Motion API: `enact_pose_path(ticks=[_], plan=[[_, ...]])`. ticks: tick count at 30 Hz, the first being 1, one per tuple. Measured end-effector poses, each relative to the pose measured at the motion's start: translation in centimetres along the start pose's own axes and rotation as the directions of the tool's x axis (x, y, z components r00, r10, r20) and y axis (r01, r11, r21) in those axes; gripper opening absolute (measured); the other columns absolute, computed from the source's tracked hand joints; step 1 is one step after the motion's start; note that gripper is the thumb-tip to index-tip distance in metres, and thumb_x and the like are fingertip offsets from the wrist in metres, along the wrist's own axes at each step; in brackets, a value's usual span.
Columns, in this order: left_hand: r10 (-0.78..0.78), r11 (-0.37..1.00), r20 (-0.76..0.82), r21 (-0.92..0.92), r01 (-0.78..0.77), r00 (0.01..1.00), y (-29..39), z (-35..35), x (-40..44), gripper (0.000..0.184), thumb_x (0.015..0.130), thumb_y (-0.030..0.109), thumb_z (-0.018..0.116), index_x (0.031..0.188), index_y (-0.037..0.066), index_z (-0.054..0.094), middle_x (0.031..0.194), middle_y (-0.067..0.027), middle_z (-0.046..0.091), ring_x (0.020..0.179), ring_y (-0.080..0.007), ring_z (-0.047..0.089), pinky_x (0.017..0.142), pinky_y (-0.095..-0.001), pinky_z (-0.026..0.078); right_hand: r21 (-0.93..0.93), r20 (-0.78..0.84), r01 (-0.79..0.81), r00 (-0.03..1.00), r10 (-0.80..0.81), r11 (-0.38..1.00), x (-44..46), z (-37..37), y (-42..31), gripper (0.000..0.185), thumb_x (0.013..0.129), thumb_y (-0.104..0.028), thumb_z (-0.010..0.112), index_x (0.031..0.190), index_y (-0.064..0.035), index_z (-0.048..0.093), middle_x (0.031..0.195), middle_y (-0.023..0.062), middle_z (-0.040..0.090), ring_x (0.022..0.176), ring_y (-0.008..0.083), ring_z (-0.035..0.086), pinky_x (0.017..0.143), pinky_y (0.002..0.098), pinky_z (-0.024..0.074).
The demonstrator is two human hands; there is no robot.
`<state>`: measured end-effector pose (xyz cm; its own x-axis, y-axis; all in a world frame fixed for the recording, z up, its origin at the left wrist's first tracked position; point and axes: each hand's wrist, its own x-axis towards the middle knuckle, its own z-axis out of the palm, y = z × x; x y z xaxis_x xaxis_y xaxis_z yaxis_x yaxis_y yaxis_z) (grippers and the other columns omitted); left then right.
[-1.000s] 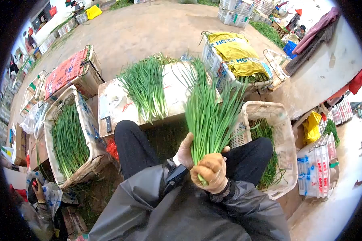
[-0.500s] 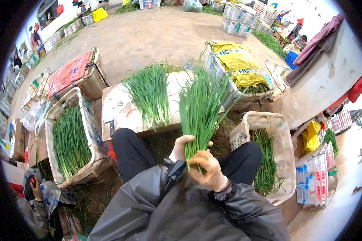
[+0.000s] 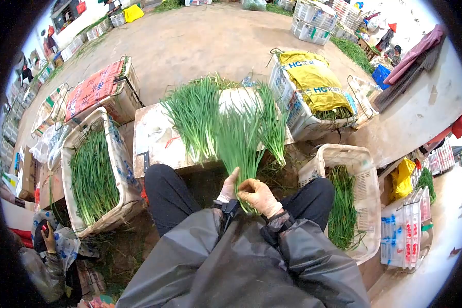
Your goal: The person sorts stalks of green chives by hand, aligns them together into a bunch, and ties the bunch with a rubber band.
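Both gloved hands are in front of my lap with a bunch of Chinese chives [image 3: 239, 141] upright between them, leaves fanned away from me. My left hand [image 3: 228, 190] is closed around the bunch's left side, thumb up. My right hand [image 3: 262, 197] pinches at the lower stalks from the right; its fingertips are partly hidden in the stalks. Beyond the hands, a loose pile of chives [image 3: 192, 120] lies on the left-middle of a white board [image 3: 151, 136]. A smaller bundle [image 3: 273, 126] lies at the board's right end, its stalk ends over the near edge.
A crate of chives [image 3: 120, 197] stands at my left, another crate [image 3: 367, 220] at my right. A yellow-covered crate [image 3: 313, 84] and a red-covered crate [image 3: 95, 95] stand beyond. A knife [image 3: 145, 160] lies at the board's left edge. Another person's hand [image 3: 49, 238] shows lower left.
The held chives have shifted left and lower, and their leaves blur. The bundle at the board's right end now shows plainly. My right hand has changed from a wrapped grip to a pinch.
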<state>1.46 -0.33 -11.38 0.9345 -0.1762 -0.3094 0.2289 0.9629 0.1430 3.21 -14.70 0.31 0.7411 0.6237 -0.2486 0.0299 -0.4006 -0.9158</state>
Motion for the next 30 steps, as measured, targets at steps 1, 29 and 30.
enact_pose_path(ticks=[1, 29, 30], plan=[[-0.015, 1.000, 0.028, -0.023, 0.015, 0.999, -0.1, -1.3, 0.6, 0.057, 0.095, 0.050, 0.067, 0.128, 0.003, 0.063, 0.113, -0.0192, 0.071, 0.100, -0.0362, 0.070, 0.095, -0.0520, 0.056, -0.100, -0.024, -0.019, 1.000, 0.017, 0.995, 0.1, 0.0, -0.4, 0.032, 0.084, -0.028, 0.079, 0.104, -0.0043, 0.069, 0.093, 0.0124, 0.073, 0.087, 0.0251, 0.071, 0.082, 0.0358, 0.0554], [0.058, 0.993, -0.106, 0.110, -0.047, 0.993, -0.8, 0.7, 0.0, 0.030, 0.095, 0.022, 0.068, 0.118, 0.003, 0.068, 0.110, -0.0116, 0.074, 0.097, -0.0271, 0.071, 0.092, -0.0429, 0.057, -0.371, -0.304, -0.075, 0.952, -0.045, 0.925, -0.9, -0.8, -0.1, 0.058, 0.089, -0.052, 0.070, 0.121, -0.0037, 0.066, 0.114, 0.0224, 0.069, 0.109, 0.0413, 0.066, 0.094, 0.0475, 0.0517], [0.119, 0.978, -0.143, 0.189, -0.091, 0.983, -1.0, 0.9, -0.1, 0.030, 0.096, 0.021, 0.065, 0.119, 0.002, 0.068, 0.111, -0.0123, 0.074, 0.099, -0.0281, 0.071, 0.094, -0.0436, 0.056, -0.420, -0.304, -0.062, 0.949, -0.077, 0.905, -0.9, -0.3, 0.7, 0.058, 0.088, -0.050, 0.071, 0.122, -0.0036, 0.065, 0.116, 0.0226, 0.068, 0.111, 0.0410, 0.065, 0.095, 0.0478, 0.0513]])
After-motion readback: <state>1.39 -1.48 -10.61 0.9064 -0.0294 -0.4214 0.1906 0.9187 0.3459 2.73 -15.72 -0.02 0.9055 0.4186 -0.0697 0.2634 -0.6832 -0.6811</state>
